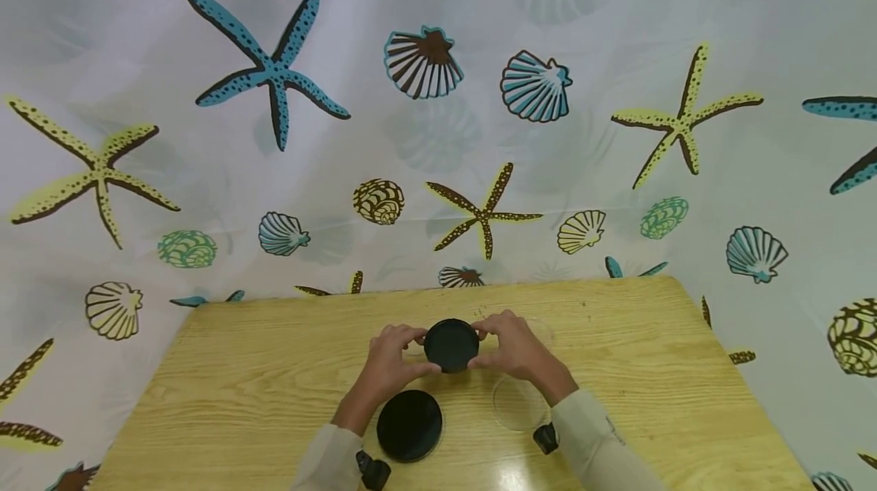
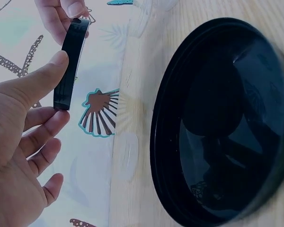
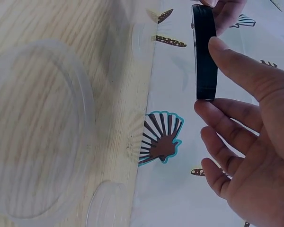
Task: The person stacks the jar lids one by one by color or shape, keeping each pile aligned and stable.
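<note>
Both hands hold a small round black lid-like disc (image 1: pixel 451 348) by its edges above the table. My left hand (image 1: pixel 390 360) pinches its left side, thumb at the near edge and fingers at the far edge. The right hand (image 1: pixel 515 348) pinches the opposite side the same way. Side-on, the left wrist view shows the black disc (image 2: pixel 72 66) as a thin band with a shallow wall; the other fingers stay loosely bent. Nearer me lies a larger round black shallow dish (image 1: pixel 409 426), its raised rim plain in the left wrist view.
A large clear round lid (image 1: pixel 519 404) lies on the wooden table (image 1: pixel 260 369), right of the black dish. Smaller clear round pieces lie farther back, one (image 1: pixel 540 333) partly behind the right hand and another (image 2: pixel 129 156) near the far edge. A seashell-print cloth (image 1: pixel 329 164) hangs behind.
</note>
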A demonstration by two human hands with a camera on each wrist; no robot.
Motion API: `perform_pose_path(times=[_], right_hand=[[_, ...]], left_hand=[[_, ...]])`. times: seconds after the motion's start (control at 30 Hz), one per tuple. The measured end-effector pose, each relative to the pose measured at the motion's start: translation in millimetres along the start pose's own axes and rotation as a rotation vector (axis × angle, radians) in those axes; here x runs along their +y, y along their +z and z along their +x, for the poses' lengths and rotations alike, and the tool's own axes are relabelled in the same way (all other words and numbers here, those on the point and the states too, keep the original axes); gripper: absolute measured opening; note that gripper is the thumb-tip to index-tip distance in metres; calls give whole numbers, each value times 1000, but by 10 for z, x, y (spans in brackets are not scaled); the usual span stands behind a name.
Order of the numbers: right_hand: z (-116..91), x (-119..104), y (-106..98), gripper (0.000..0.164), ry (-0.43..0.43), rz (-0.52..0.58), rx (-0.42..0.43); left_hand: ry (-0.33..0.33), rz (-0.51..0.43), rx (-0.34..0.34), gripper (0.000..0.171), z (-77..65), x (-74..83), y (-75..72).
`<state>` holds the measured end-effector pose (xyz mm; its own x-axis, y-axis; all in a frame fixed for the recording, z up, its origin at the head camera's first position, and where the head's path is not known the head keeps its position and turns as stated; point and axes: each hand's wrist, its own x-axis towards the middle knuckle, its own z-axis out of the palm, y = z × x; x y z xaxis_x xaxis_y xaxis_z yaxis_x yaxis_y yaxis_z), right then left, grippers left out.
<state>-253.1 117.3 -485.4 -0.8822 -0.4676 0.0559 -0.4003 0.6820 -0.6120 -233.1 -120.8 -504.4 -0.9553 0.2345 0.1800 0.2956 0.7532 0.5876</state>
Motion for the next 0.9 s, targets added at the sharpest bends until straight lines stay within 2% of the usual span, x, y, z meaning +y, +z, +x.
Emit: perform_pose_path(times=[0.17, 0.9], right_hand=[[-10, -22, 51, 57, -22, -33, -3], [-57, -151, 212, 57, -61, -37, -6]], left_hand=[[-6, 13, 7, 57, -52, -25, -10], [-50, 8, 10, 56, -253, -125, -103]])
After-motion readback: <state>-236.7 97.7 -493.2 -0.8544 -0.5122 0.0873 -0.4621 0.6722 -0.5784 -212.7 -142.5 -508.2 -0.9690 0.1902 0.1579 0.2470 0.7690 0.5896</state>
